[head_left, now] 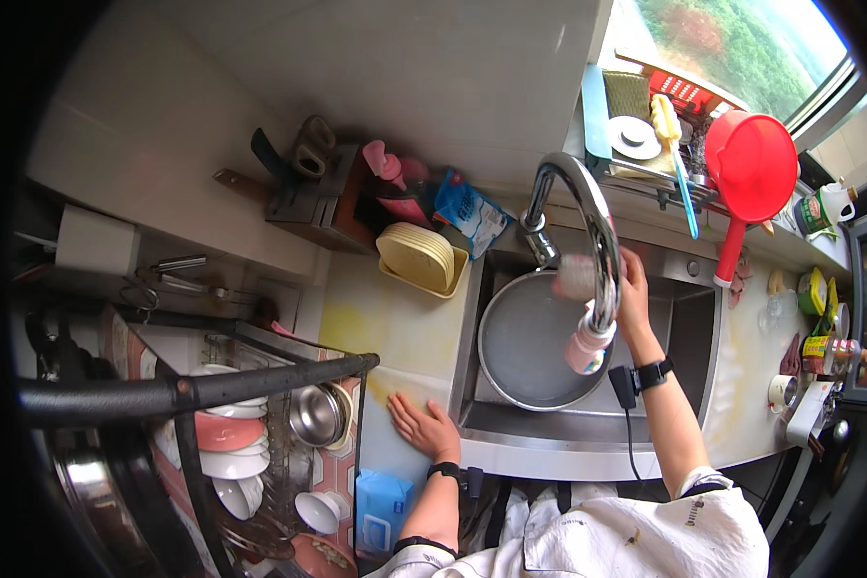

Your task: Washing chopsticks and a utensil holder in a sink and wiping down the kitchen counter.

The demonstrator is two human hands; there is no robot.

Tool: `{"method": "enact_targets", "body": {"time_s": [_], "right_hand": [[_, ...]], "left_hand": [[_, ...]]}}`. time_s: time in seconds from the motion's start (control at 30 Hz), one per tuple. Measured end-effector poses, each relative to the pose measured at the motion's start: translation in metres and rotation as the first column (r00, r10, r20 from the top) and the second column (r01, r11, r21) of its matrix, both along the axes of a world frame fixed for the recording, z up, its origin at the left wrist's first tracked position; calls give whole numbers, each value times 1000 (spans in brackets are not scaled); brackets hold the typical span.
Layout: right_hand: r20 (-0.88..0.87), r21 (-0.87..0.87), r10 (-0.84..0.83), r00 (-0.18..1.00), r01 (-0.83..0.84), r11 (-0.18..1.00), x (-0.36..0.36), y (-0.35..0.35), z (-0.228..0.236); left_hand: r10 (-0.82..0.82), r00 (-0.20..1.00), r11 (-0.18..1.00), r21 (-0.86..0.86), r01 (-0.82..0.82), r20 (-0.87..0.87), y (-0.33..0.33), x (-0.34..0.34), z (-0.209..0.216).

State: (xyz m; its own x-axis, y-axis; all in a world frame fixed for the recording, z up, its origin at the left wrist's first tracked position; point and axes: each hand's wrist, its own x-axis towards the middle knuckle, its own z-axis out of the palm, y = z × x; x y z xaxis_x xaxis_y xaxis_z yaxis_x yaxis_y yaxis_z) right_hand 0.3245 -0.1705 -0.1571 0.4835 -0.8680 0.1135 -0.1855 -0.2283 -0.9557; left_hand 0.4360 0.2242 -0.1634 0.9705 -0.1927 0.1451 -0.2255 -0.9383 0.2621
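Observation:
My left hand [422, 429] lies flat on the counter left of the sink, fingers stretched out and holding nothing. Over the sink, my right hand [633, 297] is behind the curved chrome faucet [602, 231], which hides part of its fingers. A small greyish-pink thing [576, 277], blurred, shows on the faucet's other side, at my right fingers; its kind is unclear. Below stands a round grey pan [525, 337] inside the steel sink [496, 416], seemingly with liquid in it. The faucet's spout ends in a pale pink nozzle [588, 349] above the pan.
Yellow stacked trays [416, 258], a blue-white pouch [472, 217] and a knife block [310, 207] stand behind the counter. A dish rack [197, 385] with bowls is at left, near a blue wipes pack [383, 506]. A red dipper [751, 173] hangs at right.

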Motion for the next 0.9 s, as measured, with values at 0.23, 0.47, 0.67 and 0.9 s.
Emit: {"method": "enact_targets", "body": {"time_s": [0.23, 0.47, 0.67, 0.9], "right_hand": [[-297, -511, 242, 924, -368, 777, 48, -14, -19], [-212, -173, 168, 963, -206, 963, 57, -42, 7], [-323, -335, 405, 855, -503, 797, 106, -66, -26], [-582, -615, 5, 813, -445, 651, 0, -87, 6]], "left_hand": [[-17, 1000, 1000, 16, 17, 3, -6, 4, 10], [0, 1000, 1000, 30, -1, 19, -1, 5, 5], [-26, 999, 998, 50, 23, 48, 1, 5, -2], [-41, 998, 998, 47, 38, 55, -2, 3, -3]]}}
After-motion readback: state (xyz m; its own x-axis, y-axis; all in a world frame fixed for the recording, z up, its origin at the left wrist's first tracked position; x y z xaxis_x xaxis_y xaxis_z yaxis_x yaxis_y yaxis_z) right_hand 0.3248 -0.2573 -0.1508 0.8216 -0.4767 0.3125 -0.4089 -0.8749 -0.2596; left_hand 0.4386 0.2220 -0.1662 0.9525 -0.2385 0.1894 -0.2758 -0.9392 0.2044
